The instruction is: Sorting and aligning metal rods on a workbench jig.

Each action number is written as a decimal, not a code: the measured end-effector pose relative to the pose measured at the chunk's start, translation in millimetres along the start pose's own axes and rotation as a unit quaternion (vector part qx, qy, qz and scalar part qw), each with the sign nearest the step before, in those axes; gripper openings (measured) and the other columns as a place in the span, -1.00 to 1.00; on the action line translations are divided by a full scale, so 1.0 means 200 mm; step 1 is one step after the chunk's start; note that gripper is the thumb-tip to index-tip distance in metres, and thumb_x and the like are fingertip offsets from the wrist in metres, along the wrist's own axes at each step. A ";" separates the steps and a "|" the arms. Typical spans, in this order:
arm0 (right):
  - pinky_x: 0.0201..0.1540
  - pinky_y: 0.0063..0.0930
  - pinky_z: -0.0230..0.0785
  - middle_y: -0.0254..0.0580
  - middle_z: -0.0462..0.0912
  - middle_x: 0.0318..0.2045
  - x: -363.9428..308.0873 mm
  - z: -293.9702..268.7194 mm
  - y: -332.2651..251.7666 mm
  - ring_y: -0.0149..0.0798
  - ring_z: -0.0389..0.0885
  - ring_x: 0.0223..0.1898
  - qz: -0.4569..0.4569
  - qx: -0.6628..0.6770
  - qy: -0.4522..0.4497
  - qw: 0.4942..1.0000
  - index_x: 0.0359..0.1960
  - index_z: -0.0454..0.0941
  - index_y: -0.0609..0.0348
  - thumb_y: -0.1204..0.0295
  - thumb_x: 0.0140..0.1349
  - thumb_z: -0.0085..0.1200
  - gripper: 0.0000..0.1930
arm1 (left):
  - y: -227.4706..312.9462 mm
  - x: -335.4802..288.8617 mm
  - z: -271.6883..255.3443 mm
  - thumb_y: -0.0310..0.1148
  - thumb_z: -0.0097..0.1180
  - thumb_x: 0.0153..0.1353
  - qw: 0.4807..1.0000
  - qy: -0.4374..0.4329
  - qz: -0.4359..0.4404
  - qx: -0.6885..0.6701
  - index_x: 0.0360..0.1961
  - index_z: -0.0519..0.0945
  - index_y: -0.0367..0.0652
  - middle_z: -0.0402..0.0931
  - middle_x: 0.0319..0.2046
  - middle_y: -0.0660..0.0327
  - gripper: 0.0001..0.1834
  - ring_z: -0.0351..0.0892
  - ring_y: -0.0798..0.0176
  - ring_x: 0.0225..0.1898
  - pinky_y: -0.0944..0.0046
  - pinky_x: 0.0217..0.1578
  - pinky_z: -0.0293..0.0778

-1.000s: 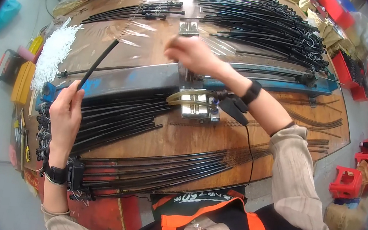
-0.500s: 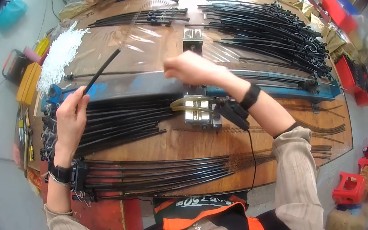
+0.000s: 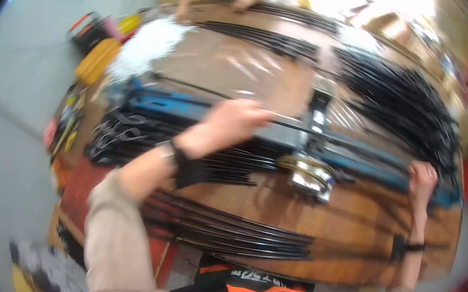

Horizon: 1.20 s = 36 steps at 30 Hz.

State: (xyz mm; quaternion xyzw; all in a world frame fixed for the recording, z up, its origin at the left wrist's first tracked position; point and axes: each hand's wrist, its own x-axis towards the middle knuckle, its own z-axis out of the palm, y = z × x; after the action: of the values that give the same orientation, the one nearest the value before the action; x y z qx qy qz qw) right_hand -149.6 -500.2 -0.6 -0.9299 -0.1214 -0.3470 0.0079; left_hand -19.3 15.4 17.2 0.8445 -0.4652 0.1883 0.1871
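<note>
My left hand (image 3: 234, 122) is closed around a slim black tube (image 3: 293, 125) at the middle of the long blue metal rail (image 3: 168, 103). The tube points right, toward the upright metal fixture (image 3: 317, 107) on the rail. Near the rail's right end, my right hand (image 3: 422, 178) is curled closed; blur hides what it holds, if anything. Between the hands, on the near side of the rail, stands a shiny metal block (image 3: 310, 183) with curved yellowish hoses. A bundle of black tubes (image 3: 225, 165) lies below my left forearm.
More black tubes (image 3: 235, 229) lie along the near table edge, and a large pile (image 3: 399, 103) covers the far right. White thin pieces (image 3: 149, 46) are heaped at the far left. Across the table, another person's hands (image 3: 244, 4) rest by further tubes. A yellow case (image 3: 97, 61) stands left.
My left hand has gone from the left side to the rail's middle, the tube now level instead of tilted up. My right hand has moved from the centre to the rail's right end.
</note>
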 end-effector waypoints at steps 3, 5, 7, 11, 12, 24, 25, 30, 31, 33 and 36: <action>-0.12 -0.16 0.32 -0.05 0.56 -0.38 -0.14 0.01 0.10 0.02 0.51 -0.24 0.069 0.007 -0.036 0.997 -0.34 0.50 0.23 0.55 0.17 0.10 -0.95 | 0.01 0.16 0.18 -0.28 0.16 0.25 1.000 -0.004 -0.019 -0.018 -0.34 0.57 -0.05 0.46 -0.51 0.10 -0.89 0.54 -0.05 -0.41 0.02 -0.41 0.50; -0.11 -0.16 0.31 -0.05 0.54 -0.40 -0.17 0.08 0.14 0.03 0.50 -0.25 0.085 0.023 -0.040 0.995 -0.34 0.49 0.23 0.54 0.21 0.08 -0.96 | -0.01 0.16 0.17 -0.25 0.14 0.27 1.000 -0.003 -0.030 -0.001 -0.35 0.57 -0.05 0.46 -0.51 0.10 -0.86 0.54 -0.06 -0.41 0.02 -0.40 0.50; -0.09 -0.17 0.30 -0.05 0.51 -0.41 -0.18 0.10 0.14 0.03 0.48 -0.27 0.088 0.017 -0.011 0.996 -0.34 0.47 0.23 0.53 0.25 0.05 -0.95 | 0.03 0.14 0.18 -0.18 0.11 0.29 0.998 -0.010 -0.064 -0.006 -0.40 0.59 -0.10 0.51 -0.49 0.08 -0.77 0.59 -0.08 -0.38 0.02 -0.35 0.53; -0.07 -0.19 0.30 -0.05 0.49 -0.42 -0.16 0.16 0.13 0.02 0.47 -0.29 0.086 0.017 0.019 0.996 -0.33 0.46 0.23 0.51 0.30 0.03 -0.93 | 0.04 0.15 0.19 -0.14 0.10 0.30 0.994 -0.017 -0.102 -0.027 -0.44 0.62 -0.13 0.56 -0.46 0.06 -0.70 0.62 -0.09 -0.35 0.00 -0.31 0.55; -0.06 -0.20 0.29 -0.05 0.48 -0.42 -0.16 0.16 0.13 0.02 0.46 -0.29 0.085 0.016 0.026 0.996 -0.33 0.46 0.23 0.50 0.31 0.03 -0.93 | 0.05 0.16 0.19 -0.13 0.10 0.30 0.993 -0.018 -0.111 -0.039 -0.44 0.63 -0.14 0.57 -0.45 0.05 -0.69 0.62 -0.09 -0.34 -0.01 -0.30 0.55; -0.02 -0.21 0.30 -0.05 0.53 -0.40 -0.18 0.13 0.16 0.01 0.49 -0.26 0.091 0.010 0.007 0.996 -0.31 0.49 0.25 0.49 0.30 0.06 -0.92 | 0.05 0.22 0.26 -0.19 0.18 0.21 0.986 -0.010 -0.122 -0.115 -0.43 0.64 -0.14 0.57 -0.42 0.08 -0.76 0.61 -0.09 -0.27 0.02 -0.25 0.53; -0.02 -0.21 0.30 -0.05 0.53 -0.40 -0.18 0.14 0.16 0.01 0.49 -0.26 0.091 0.011 0.006 0.996 -0.31 0.49 0.25 0.49 0.30 0.06 -0.92 | 0.05 0.21 0.27 -0.19 0.18 0.21 0.986 -0.010 -0.123 -0.115 -0.43 0.64 -0.14 0.57 -0.42 0.08 -0.76 0.61 -0.09 -0.27 0.02 -0.25 0.53; 0.01 -0.20 0.29 -0.05 0.55 -0.38 -0.19 0.14 0.14 0.01 0.50 -0.25 0.102 0.014 0.012 0.995 -0.28 0.51 0.24 0.48 0.31 0.06 -0.92 | 0.05 0.19 0.27 -0.27 0.27 0.13 0.978 0.023 -0.136 -0.155 -0.40 0.60 -0.15 0.55 -0.38 0.08 -0.82 0.58 -0.11 -0.27 0.00 -0.24 0.50; 0.05 -0.20 0.28 -0.06 0.58 -0.34 -0.21 0.13 0.15 0.00 0.52 -0.21 0.117 0.012 -0.007 0.993 -0.25 0.53 0.22 0.48 0.31 0.06 -0.92 | 0.06 0.18 0.27 -0.29 0.29 0.11 0.981 0.030 -0.127 -0.146 -0.40 0.59 -0.15 0.54 -0.38 0.08 -0.83 0.58 -0.12 -0.27 -0.01 -0.24 0.50; 0.08 -0.21 0.28 -0.07 0.61 -0.31 -0.25 0.10 0.16 -0.01 0.55 -0.17 0.139 0.001 -0.026 0.990 -0.23 0.56 0.20 0.47 0.31 0.06 -0.91 | 0.06 0.19 0.27 -0.31 0.31 0.09 0.983 0.034 -0.110 -0.145 -0.39 0.58 -0.14 0.54 -0.37 0.07 -0.82 0.57 -0.13 -0.28 -0.01 -0.24 0.49; 0.35 -0.20 0.10 -0.14 0.62 0.09 -0.28 0.08 0.13 -0.09 0.46 0.25 0.071 -0.053 -0.040 0.995 0.09 0.57 0.14 0.53 0.27 0.07 -0.66 | 0.02 0.24 0.30 -0.23 0.23 0.18 0.989 -0.002 -0.075 -0.126 -0.40 0.55 -0.13 0.54 -0.39 0.05 -0.79 0.56 -0.14 -0.29 -0.02 -0.29 0.49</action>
State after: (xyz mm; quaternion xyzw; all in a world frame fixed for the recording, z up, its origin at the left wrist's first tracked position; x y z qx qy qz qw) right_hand -174.9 -537.0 -47.4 -0.9484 -0.0373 -0.3141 -0.0215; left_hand 9.3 -51.5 -9.7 0.8473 -0.4205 0.1117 0.3046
